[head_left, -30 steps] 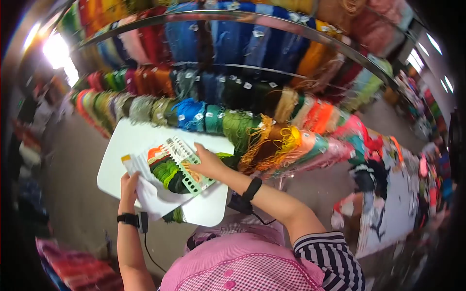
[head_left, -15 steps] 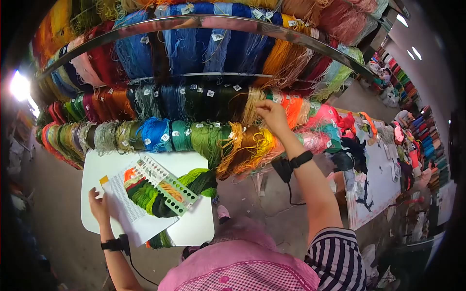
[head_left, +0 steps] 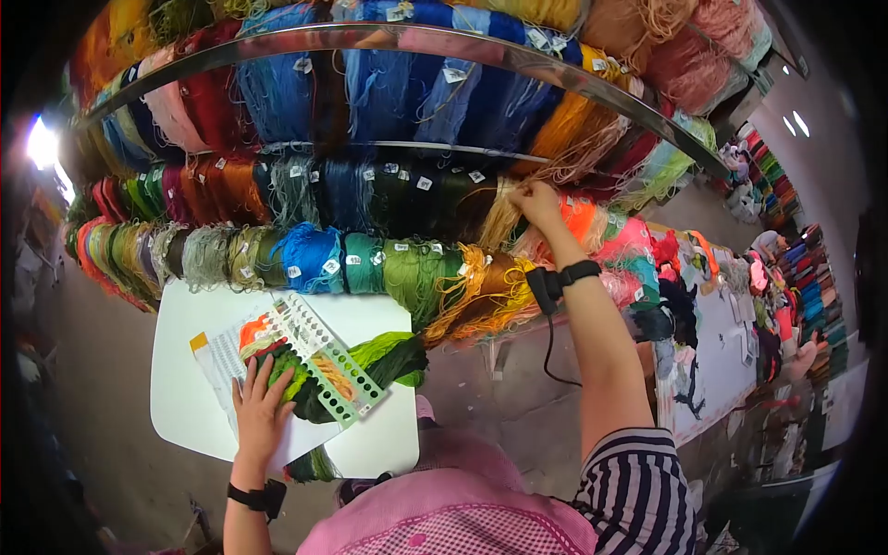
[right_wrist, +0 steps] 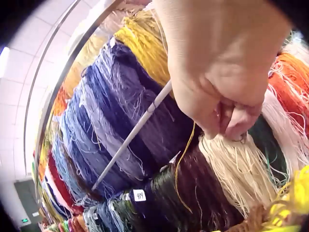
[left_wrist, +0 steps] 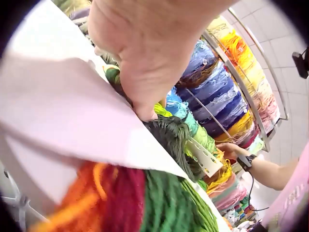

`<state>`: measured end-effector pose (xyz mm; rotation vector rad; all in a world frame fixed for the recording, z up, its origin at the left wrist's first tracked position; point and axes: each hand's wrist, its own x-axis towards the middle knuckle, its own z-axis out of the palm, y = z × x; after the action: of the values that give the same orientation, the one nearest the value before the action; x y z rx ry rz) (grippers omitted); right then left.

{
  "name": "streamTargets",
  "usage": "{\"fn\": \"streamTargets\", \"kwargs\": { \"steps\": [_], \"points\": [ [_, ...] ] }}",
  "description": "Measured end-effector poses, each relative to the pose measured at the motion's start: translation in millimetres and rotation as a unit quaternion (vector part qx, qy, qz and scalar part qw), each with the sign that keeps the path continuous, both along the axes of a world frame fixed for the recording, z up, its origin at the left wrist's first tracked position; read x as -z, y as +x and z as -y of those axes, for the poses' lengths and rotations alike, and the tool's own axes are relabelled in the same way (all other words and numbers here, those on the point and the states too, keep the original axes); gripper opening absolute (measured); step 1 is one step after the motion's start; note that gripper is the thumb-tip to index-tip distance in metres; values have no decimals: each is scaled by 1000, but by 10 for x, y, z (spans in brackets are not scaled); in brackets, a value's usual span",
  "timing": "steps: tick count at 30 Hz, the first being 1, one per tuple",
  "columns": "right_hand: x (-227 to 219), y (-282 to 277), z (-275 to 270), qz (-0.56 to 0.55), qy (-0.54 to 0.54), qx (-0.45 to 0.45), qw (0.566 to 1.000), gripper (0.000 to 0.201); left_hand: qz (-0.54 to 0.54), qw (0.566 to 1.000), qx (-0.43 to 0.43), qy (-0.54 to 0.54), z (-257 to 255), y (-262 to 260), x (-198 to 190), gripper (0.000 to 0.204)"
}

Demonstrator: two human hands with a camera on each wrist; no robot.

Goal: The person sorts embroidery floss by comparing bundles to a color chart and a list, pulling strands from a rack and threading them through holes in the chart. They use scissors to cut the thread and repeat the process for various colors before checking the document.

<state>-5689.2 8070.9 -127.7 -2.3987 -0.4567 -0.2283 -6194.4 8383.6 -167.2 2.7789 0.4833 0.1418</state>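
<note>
My left hand [head_left: 263,416] lies with fingers spread on the printed paper [head_left: 217,351] and the edge of the green yarn bundle [head_left: 287,375]. Across that bundle is a pale green card with punched holes [head_left: 328,365], and all of it rests on a small white table [head_left: 185,398]. At the rack, my right hand [head_left: 536,203] pinches the top of a cream yarn skein [head_left: 500,222]. The right wrist view shows its curled fingers right at the upper strands of the cream yarn [right_wrist: 241,169]; the fingertips are partly hidden.
Rows of coloured skeins with small number tags, such as the blue skeins [head_left: 310,259], hang in front and above. A curved metal rail [head_left: 435,42] crosses overhead. Another white table [head_left: 726,342] with dark yarn scraps stands at the right. A cable [head_left: 552,356] hangs from the right wrist.
My right hand has left the punched card and reached forward and right to the cream skein. My left hand has released the paper's edge and now lies spread over paper and yarn.
</note>
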Motion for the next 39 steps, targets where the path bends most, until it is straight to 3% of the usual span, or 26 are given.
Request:
{"fn": "streamTargets", "kwargs": {
  "steps": [2, 3, 4, 6, 8, 11, 13, 14, 16, 18, 22, 23, 24, 25, 26, 27, 28, 29, 30, 31, 32, 33, 35, 36, 38, 39],
  "points": [
    [188, 16, 144, -74, 164, -37, 983, 12, 3, 1000, 23, 20, -168, 11, 14, 62],
    [57, -194, 147, -138, 268, -82, 950, 6, 1, 1000, 23, 12, -232, 31, -1, 62],
    [0, -301, 157, -140, 266, -82, 950, 6, -2, 1000, 22, 3, -281, 51, -22, 62],
    [-63, -410, 197, -251, 393, -105, 878, 9, -1, 1000, 21, -12, -317, 80, -114, 64],
    [-107, -474, 199, -278, 417, -82, 862, 9, 50, 995, 28, -86, -313, 75, -225, 66],
    [-143, -523, 191, -311, 425, -56, 848, 10, 93, 990, 21, -106, -304, 25, -255, 56],
    [-206, -679, 178, -149, 240, 8, 959, 16, 120, 984, 6, -131, -297, -22, -303, 49],
    [-229, -833, 191, -152, 238, 6, 959, 16, 156, 977, -13, -142, -311, -19, -322, 40],
    [-372, -1404, 205, -15, 113, 10, 993, 21, 190, 969, -34, -151, -347, -19, -355, 31],
    [-303, -1985, 324, 76, 3, -23, 997, 21, 213, 946, -81, -231, -374, 5, -367, 21],
    [354, -3226, 734, -115, 154, 52, 980, 15, 223, 949, -66, -214, -455, 54, -187, 19],
    [622, -3472, 1001, -263, 214, 103, 935, 12, 198, 945, -82, -246, -436, 62, -260, 20],
    [890, -3671, 1336, -404, 261, 154, 863, 8, 220, 933, -83, -274, -463, 60, -186, 22],
    [1180, -3937, 1648, -461, 245, 175, 835, 6, 224, 920, -82, -310, -483, 52, -176, 24],
    [2048, -4229, 2473, -421, 145, 98, 890, 13, 240, 888, -89, -383, -470, 36, -180, 24],
    [2324, -4532, 3000, -263, -140, -125, 946, 15, 237, 871, -106, -418, -469, 22, -206, 22],
    [2434, -4682, 3329, -56, -399, -328, 855, 18, 236, 851, -120, -454, -456, -1, -215, 21],
    [2437, -4659, 3442, -55, -398, -337, 851, 18, 238, 850, -129, -452, -456, -42, -205, 21],
    [2438, -4638, 3508, -203, -364, -247, 875, 20, 198, 832, -130, -502, -462, -87, -193, 20],
    [2341, -4640, 3428, -347, -320, -147, 869, 22, 157, 809, -128, -552, -441, -111, -200, 19],
    [2279, -4508, 3322, -378, -197, -9, 905, 20, 134, 800, -127, -571, -352, -105, -229, 21],
    [1927, -4274, 2817, -394, -68, 133, 907, 19, 87, 803, -119, -577, -263, -96, -239, 25],
    [1460, -3901, 1987, -213, 180, 48, 959, 14, -3, 802, -122, -585, -55, -42, -235, 32],
    [1317, -3709, 1580, -195, 235, 49, 951, 16, -44, 799, -135, -584, 51, -8, -231, 36],
    [942, -3365, 920, -295, 338, 28, 893, 17, -66, 783, -139, -603, 185, 59, -83, 37],
    [706, -3284, 575, -285, 276, 10, 918, 14, -25, 778, -135, -613, 243, 94, 50, 32]
  ]
}}
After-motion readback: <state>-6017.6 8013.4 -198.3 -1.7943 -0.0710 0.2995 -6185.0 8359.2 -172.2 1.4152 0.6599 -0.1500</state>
